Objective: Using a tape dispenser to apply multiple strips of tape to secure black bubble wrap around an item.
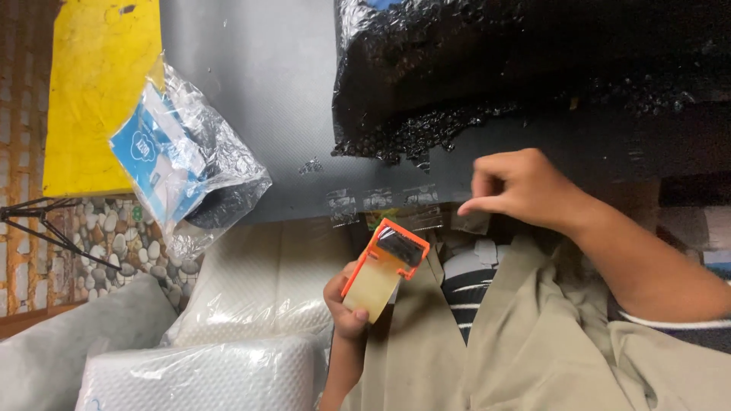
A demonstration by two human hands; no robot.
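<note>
My left hand [344, 307] holds an orange tape dispenser [385, 262] with a roll of clear tape, tilted up toward the grey sheet [266, 84]. My right hand [518, 186] is higher and to the right, thumb and fingers pinched at the edge of the grey sheet, where strips of clear tape [378, 200] lie along the seam. Black bubble wrap [487, 68] covers the top right, just above my right hand. The two hands are apart.
A clear plastic bag with a blue and white pack [179, 164] lies at left on the grey sheet. A yellow board [99, 84] stands at top left. White wrapped bundles [228, 335] fill the lower left. Khaki cloth [487, 342] and a pebble-patterned floor [114, 243] are below.
</note>
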